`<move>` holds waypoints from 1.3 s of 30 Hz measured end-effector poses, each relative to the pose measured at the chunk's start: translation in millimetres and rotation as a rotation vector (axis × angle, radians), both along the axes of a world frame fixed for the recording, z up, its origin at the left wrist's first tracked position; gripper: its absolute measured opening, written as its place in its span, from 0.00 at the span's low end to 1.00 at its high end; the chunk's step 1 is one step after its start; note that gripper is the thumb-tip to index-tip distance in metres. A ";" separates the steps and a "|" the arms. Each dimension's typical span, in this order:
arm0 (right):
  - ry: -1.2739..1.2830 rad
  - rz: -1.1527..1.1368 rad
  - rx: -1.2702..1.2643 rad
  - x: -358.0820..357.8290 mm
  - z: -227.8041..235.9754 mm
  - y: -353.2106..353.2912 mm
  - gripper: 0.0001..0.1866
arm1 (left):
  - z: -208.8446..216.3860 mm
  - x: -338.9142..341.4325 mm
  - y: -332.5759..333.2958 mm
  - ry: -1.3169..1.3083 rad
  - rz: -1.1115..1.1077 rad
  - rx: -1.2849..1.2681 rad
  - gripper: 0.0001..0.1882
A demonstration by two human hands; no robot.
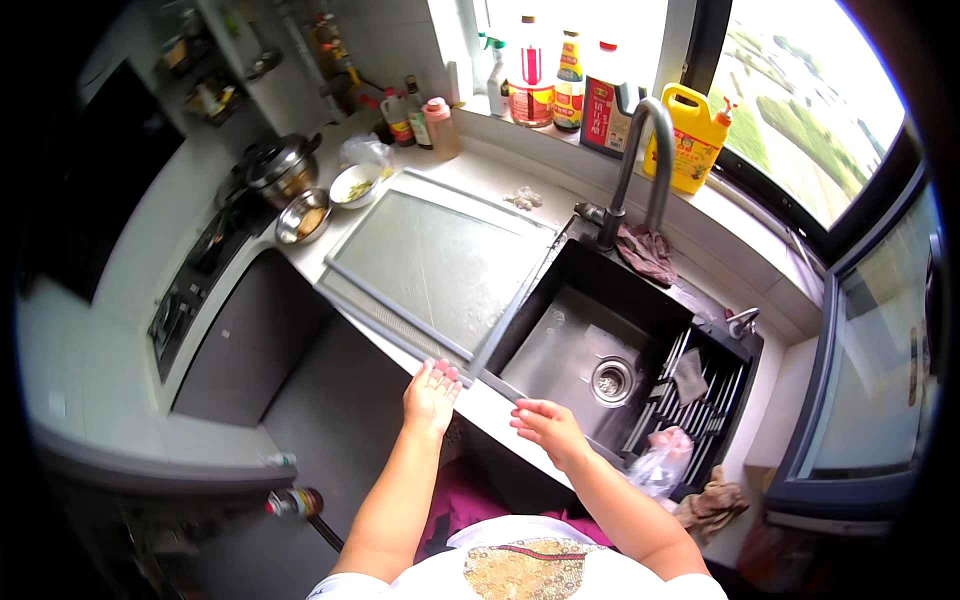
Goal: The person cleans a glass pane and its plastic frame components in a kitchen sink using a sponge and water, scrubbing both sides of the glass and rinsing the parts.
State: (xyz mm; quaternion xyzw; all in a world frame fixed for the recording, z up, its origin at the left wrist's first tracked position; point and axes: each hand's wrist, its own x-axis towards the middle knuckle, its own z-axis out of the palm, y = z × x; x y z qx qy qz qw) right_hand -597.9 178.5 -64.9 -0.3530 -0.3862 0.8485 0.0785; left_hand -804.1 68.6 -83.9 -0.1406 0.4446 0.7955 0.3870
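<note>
Lying flat on the counter (478, 170), left of the sink (545, 345), is a framed screen (430, 265), set askew over a second screen (388, 319) whose edge shows along the near side. The person's left hand (430, 402) is open, palm up, its fingers stretched toward the near corner of the stack; I can't tell whether they touch it. The right hand (552, 430) hangs by the sink's front edge, fingers loosely bent, closed on nothing. Down in the sink is a round drain (612, 381), with a rack (712, 408) across the right end and a plastic bag (660, 464) at the near corner. A faucet (626, 160) arches above, a pinkish cloth (648, 253) crumpled at its foot. Past the screens' left side sit a steel bowl (291, 224), a white bowl (340, 192) and, beyond them, a pot (284, 175); bottles (530, 85) and a yellow jug (684, 145) line the window (790, 110).
</note>
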 end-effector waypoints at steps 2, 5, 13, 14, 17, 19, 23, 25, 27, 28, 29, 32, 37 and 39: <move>-0.007 -0.209 -0.158 -58.1 -12.7 1.4 0.20 | -17.7 -49.4 23.6 -0.076 -0.016 -0.024 0.32; -0.122 -0.444 -0.349 -122.4 -31.2 -16.8 0.19 | -27.3 -89.7 28.4 -0.254 -0.055 -0.185 0.36; -0.432 -0.606 -0.281 -186.4 -45.3 -24.3 0.22 | -31.4 -231.9 40.1 0.522 -0.010 -0.604 0.28; -0.465 -0.594 -0.247 -184.6 -41.7 -24.7 0.23 | -18.7 -260.0 48.0 0.724 -0.004 -0.734 0.31; -0.538 -0.506 -0.153 -196.0 -32.4 -33.0 0.24 | -47.9 -374.6 31.0 1.173 -0.087 -1.319 0.37; -0.565 -0.504 -0.044 -197.6 -37.7 -26.8 0.26 | -37.2 -403.9 44.4 1.091 -0.269 -1.483 0.38; -0.588 -0.556 0.090 -202.0 -49.8 -20.7 0.29 | -58.9 -448.0 45.8 1.069 -0.523 -1.537 0.37; -0.598 -0.564 0.089 -204.5 -49.6 -19.5 0.29 | -60.7 -456.1 51.5 1.076 -0.603 -1.447 0.36; -0.629 -0.572 0.103 -207.5 -49.7 -18.4 0.29 | -56.3 -455.5 50.1 1.101 -0.622 -1.566 0.35; -0.644 -0.577 0.111 -207.2 -50.7 -16.4 0.29 | -51.5 -453.7 51.2 1.104 -0.638 -1.582 0.34; -0.663 -0.577 0.102 -205.5 -52.4 -14.3 0.28 | -49.3 -452.8 52.1 1.106 -0.654 -1.598 0.34; -0.707 -0.583 0.093 -202.6 -56.9 -7.4 0.23 | -50.5 -458.9 48.3 1.064 -0.658 -1.640 0.32; -0.813 -0.501 0.266 -197.5 -40.0 13.3 0.18 | -46.1 -450.7 33.2 1.156 -0.517 -1.571 0.32; -0.864 -0.477 0.370 -194.1 -56.9 21.5 0.22 | -48.7 -451.5 30.9 1.186 -0.466 -1.516 0.34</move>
